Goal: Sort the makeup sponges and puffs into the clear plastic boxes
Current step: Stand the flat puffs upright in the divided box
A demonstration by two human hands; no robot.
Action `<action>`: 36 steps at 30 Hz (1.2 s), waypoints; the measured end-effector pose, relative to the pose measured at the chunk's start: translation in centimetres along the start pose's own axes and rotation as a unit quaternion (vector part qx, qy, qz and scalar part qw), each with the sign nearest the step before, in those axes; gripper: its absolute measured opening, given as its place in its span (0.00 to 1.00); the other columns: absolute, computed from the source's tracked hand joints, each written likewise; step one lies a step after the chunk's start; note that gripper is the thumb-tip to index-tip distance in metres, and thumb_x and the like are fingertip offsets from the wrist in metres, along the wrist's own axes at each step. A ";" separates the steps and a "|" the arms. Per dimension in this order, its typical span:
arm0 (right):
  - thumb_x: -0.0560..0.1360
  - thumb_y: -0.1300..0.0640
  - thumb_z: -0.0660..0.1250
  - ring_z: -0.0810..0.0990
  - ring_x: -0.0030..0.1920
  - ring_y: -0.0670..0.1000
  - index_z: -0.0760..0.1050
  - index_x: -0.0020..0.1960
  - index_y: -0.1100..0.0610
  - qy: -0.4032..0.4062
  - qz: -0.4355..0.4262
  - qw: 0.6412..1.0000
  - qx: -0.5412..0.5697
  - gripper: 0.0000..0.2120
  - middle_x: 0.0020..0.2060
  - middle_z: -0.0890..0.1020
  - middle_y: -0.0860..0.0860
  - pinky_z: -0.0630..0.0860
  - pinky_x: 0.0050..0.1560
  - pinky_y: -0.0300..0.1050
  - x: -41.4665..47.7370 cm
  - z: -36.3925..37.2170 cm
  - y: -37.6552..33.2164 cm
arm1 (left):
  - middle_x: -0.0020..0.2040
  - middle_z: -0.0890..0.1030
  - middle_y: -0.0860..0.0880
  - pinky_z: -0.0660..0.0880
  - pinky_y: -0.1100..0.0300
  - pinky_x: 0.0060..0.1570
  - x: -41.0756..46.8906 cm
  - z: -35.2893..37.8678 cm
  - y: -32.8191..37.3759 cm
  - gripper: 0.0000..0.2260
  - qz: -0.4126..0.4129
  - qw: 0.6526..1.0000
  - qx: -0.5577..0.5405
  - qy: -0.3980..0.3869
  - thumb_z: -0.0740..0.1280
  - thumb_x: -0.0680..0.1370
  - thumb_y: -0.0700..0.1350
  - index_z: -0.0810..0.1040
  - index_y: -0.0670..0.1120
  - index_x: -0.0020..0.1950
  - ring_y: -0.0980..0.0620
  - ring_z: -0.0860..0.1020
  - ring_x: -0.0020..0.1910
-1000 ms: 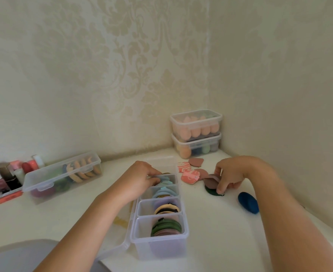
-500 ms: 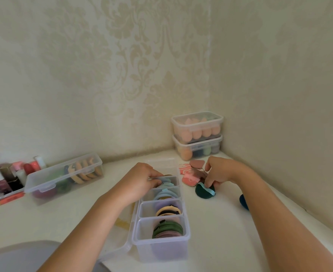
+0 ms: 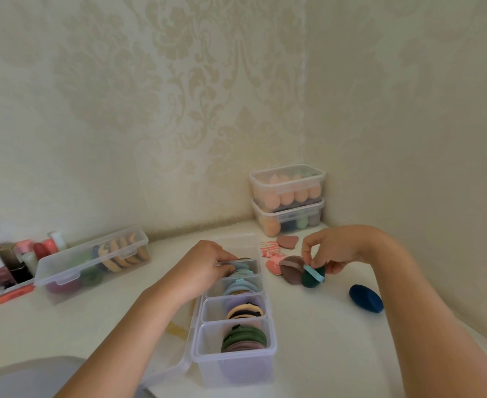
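Note:
A long clear divided box [image 3: 233,366] stands mid-table with round puffs stacked on edge in its compartments. My left hand [image 3: 205,264] grips the puffs in the far compartment, fingers curled over them. My right hand [image 3: 327,251] pinches a dark green puff [image 3: 311,278] by its light blue strap, just above the table. Touching it on the left is a mauve puff [image 3: 291,271]. Coral patterned puffs [image 3: 272,255] and a brown one [image 3: 287,242] lie behind. A dark blue sponge [image 3: 365,302] rests to the right.
Two stacked clear lidded boxes [image 3: 288,202] of egg-shaped sponges stand in the corner. A clear lidded box [image 3: 93,261] with puffs sits at left, beside a tray of nail polish bottles [image 3: 4,268]. The divided box's lid [image 3: 176,366] hangs open at its left. Walls close the back and right.
My right hand took the dark green puff by its strap and has lifted it slightly beside the mauve puff. My left hand stays on the puffs in the far compartment.

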State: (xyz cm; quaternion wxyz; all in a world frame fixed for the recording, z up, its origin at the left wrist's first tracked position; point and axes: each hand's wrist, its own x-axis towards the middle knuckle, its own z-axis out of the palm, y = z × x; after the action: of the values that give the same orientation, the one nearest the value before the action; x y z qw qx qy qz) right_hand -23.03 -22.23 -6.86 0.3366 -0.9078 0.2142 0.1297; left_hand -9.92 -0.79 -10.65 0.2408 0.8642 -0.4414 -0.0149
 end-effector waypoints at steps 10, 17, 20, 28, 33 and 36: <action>0.73 0.71 0.65 0.73 0.32 0.46 0.78 0.56 0.53 0.115 -0.257 0.914 0.291 0.17 0.41 0.79 0.52 0.65 0.33 0.39 2.3 2.3 -3.1 | 0.43 0.82 0.49 0.69 0.68 0.41 0.2 0.0 -0.2 0.09 0.010 1.000 -0.011 -0.005 0.67 0.74 0.39 0.84 0.47 0.51 0.53 0.76 0.44; 0.76 0.54 0.67 0.70 0.29 0.44 0.80 0.51 0.55 0.260 -0.263 0.921 0.125 0.07 0.29 0.73 0.48 0.68 0.35 0.40 3.8 5.6 -5.2 | 0.44 0.82 0.53 0.75 0.60 0.47 0.3 0.2 -0.4 0.09 -0.033 0.998 -0.045 0.019 0.69 0.72 0.41 0.77 0.55 0.39 0.55 0.79 0.45; 0.75 0.49 0.67 0.66 0.30 0.44 0.81 0.47 0.49 0.285 -0.259 0.918 0.091 0.06 0.28 0.68 0.45 0.64 0.38 0.44 4.1 6.1 -5.4 | 0.45 0.81 0.55 0.71 0.66 0.45 0.2 0.1 -0.2 0.07 -0.019 0.999 -0.041 0.023 0.70 0.73 0.41 0.78 0.54 0.41 0.56 0.78 0.47; 0.76 0.51 0.66 0.70 0.43 0.48 0.82 0.52 0.55 0.315 -0.272 0.907 -0.060 0.10 0.35 0.67 0.44 0.64 0.45 0.42 4.2 6.4 -5.5 | 0.47 0.70 0.56 0.63 0.68 0.42 0.2 0.2 -0.5 0.08 -0.022 0.999 -0.019 0.036 0.71 0.73 0.46 0.74 0.57 0.40 0.56 0.71 0.49; 0.80 0.55 0.60 0.69 0.47 0.49 0.80 0.56 0.58 0.279 -0.294 0.906 -0.124 0.13 0.44 0.71 0.51 0.59 0.43 0.41 3.8 6.6 -5.6 | 0.48 0.70 0.56 0.63 0.72 0.42 0.1 0.1 -0.5 0.12 -0.017 0.999 -0.012 0.032 0.71 0.73 0.45 0.71 0.59 0.38 0.55 0.72 0.49; 0.80 0.56 0.59 0.70 0.53 0.51 0.79 0.58 0.57 0.273 -0.292 0.903 -0.157 0.13 0.50 0.75 0.54 0.64 0.49 0.43 3.7 6.8 -5.7 | 0.49 0.70 0.55 0.62 0.75 0.42 0.1 0.2 -0.5 0.10 -0.013 0.999 -0.018 0.035 0.71 0.73 0.45 0.73 0.58 0.39 0.55 0.72 0.50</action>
State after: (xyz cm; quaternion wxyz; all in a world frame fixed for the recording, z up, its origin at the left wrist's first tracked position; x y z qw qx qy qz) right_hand -17.68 -14.98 -10.15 0.1404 -0.9706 -0.0003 -0.1954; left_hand -9.50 -0.65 -11.02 0.2713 0.8653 -0.4215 0.0043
